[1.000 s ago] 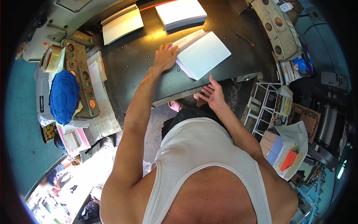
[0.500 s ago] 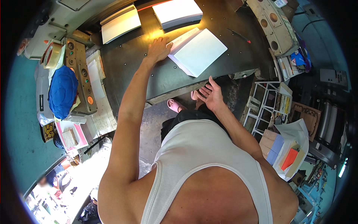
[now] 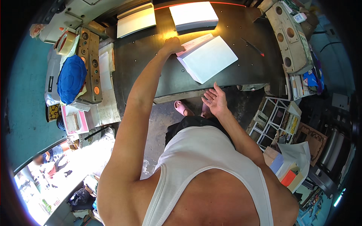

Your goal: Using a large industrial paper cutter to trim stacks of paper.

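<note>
A skewed stack of paper (image 3: 209, 58) lies at an angle on the dark metal tabletop, its white top sheets shifted so a strip of printed sheets shows along the far left side. My left hand (image 3: 173, 46) is at that left corner, fingers curled in and thumb against the paper's edge. What lies under the curled fingers is hidden. My right hand (image 3: 216, 100) hangs just in front of the table's near edge, palm up, fingers loosely apart and holding nothing.
Behind are a thick white paper stack (image 3: 194, 14) and a yellow-lit stack (image 3: 136, 22). A thin dark tool with a red tip (image 3: 253, 47) lies to the right. Control panels with round buttons (image 3: 89, 64) and round holes (image 3: 289, 37) flank the table. A white wire rack (image 3: 272, 116) stands lower right.
My left hand has gone from spread fingers on the tabletop to curled fingers at the paper's corner. My right hand stays open near the table edge. The whole view has shifted slightly.
</note>
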Demonstrator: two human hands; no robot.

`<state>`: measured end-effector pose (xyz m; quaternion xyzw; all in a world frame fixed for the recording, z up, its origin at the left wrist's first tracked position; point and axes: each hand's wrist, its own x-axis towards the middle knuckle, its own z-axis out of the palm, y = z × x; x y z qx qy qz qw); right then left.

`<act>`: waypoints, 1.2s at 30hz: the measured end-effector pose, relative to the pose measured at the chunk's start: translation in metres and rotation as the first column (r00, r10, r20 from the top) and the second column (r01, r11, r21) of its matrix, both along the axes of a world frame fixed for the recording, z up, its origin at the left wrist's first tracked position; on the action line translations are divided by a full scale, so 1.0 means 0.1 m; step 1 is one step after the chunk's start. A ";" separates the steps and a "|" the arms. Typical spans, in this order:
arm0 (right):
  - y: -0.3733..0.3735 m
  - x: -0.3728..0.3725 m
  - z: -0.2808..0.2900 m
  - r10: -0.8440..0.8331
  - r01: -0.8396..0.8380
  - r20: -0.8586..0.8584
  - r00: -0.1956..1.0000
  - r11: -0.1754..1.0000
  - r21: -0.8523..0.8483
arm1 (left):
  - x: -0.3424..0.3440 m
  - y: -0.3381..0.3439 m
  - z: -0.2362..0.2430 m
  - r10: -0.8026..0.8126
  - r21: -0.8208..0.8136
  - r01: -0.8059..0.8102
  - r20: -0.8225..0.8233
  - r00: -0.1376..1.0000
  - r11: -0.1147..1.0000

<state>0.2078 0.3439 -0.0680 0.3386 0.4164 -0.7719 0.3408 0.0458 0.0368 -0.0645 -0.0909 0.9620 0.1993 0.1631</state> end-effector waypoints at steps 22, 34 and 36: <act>0.75 -0.40 -0.07 0.109 -0.111 -0.059 0.992 0.993 -0.041 | 1.75 1.12 -0.13 0.495 0.736 -0.588 0.393 0.774 0.336; 0.66 -0.50 0.20 0.199 -0.137 -0.126 0.972 0.913 0.383 | 1.93 1.46 -0.17 0.609 0.738 -0.642 0.416 0.675 0.208; 0.67 -0.51 0.28 0.233 -0.173 -0.117 0.965 0.910 0.377 | 1.96 1.51 -0.18 0.609 0.726 -0.655 0.427 0.669 0.211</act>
